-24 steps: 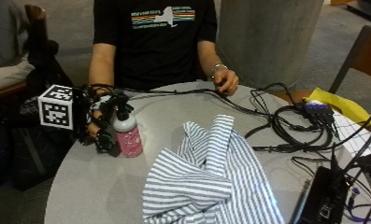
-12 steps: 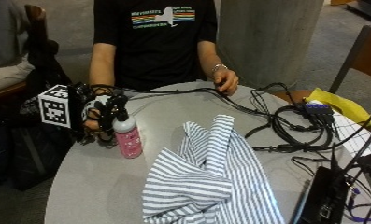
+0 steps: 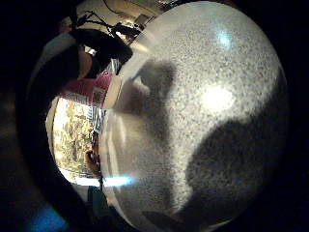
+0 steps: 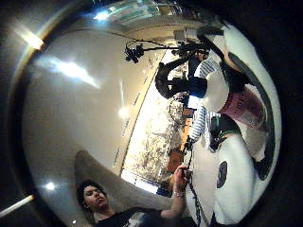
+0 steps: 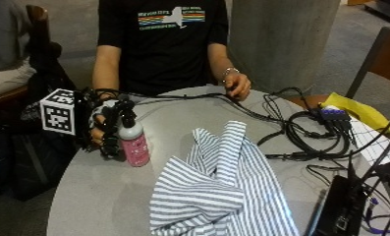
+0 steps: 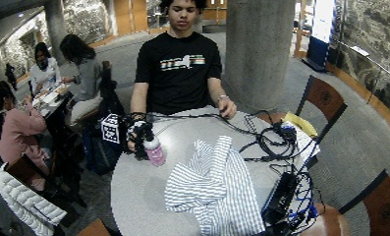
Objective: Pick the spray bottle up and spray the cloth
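At the round, grey speckled table (image 5: 109,196) the person's black-gloved right hand (image 5: 106,129) was wrapped round the upper part of a small pink plastic spray bottle (image 5: 133,142) with a cloudy white shoulder and a black trigger head, its fingers curled about the neck. The bottle stood upright near the table's edge on the person's right side, and I could not tell whether its base touched the tabletop or was just off it. From the thumb side of the palm the bottle (image 4: 236,101) showed close against the glove, its pink label glossy. A crumpled cotton cloth in blue and white stripes (image 5: 224,191) lay in soft folds in the middle of the table, just beside the bottle but apart from it. The bare left hand (image 5: 237,86) rested at the far edge on a run of black cables (image 5: 292,132), which looped in a tangle across the other side. Beyond them lay a yellow sheet (image 5: 354,108).
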